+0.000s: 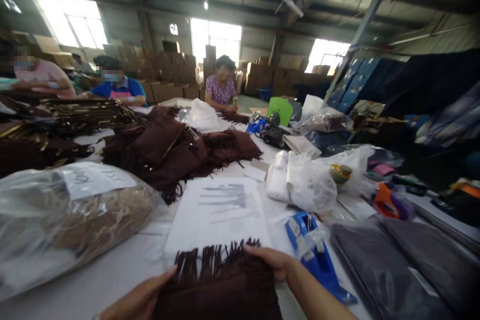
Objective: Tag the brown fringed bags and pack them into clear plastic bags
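A dark brown fringed cloth (221, 290) lies at the bottom centre, its fringe pointing away from me over a white marked sheet (217, 210). My left hand (144, 294) grips the cloth's left edge, the thumb near the fringe and the other fingers partly hidden. At the right edge, my right hand (272, 261) holds the same cloth, its thumb on top by the fringe. Just right of that hand sits a blue tape dispenser (318, 260).
A plastic bag of tags (108, 215) fills the left. Brown cloths (161, 145) are piled beyond it. Clear-bagged rolls (300, 180) and dark packed cloths (390, 265) lie right. Several people sit across the table.
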The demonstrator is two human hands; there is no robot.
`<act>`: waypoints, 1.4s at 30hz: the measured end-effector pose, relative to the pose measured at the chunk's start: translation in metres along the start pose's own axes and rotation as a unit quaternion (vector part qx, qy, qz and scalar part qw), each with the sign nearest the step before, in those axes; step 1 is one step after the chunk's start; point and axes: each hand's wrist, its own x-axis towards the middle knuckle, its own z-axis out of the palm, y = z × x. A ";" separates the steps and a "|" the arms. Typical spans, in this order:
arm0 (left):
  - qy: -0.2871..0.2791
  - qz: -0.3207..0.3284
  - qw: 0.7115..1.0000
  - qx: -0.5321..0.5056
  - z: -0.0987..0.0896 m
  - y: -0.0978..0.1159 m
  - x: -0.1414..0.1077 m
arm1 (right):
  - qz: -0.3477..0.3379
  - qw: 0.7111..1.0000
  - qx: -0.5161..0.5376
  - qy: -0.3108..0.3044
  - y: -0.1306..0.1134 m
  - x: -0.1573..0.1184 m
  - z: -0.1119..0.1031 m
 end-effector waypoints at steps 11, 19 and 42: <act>-0.094 -0.075 0.992 0.027 0.011 0.038 0.053 | -0.036 0.994 -0.065 -0.083 -0.025 0.030 0.001; -0.063 0.166 0.794 0.581 0.063 -0.021 -0.006 | -0.242 0.802 -0.543 -0.058 -0.010 -0.047 0.058; 0.285 0.235 0.732 0.572 0.025 -0.043 -0.015 | -0.137 0.848 -0.507 0.069 -0.016 -0.002 0.093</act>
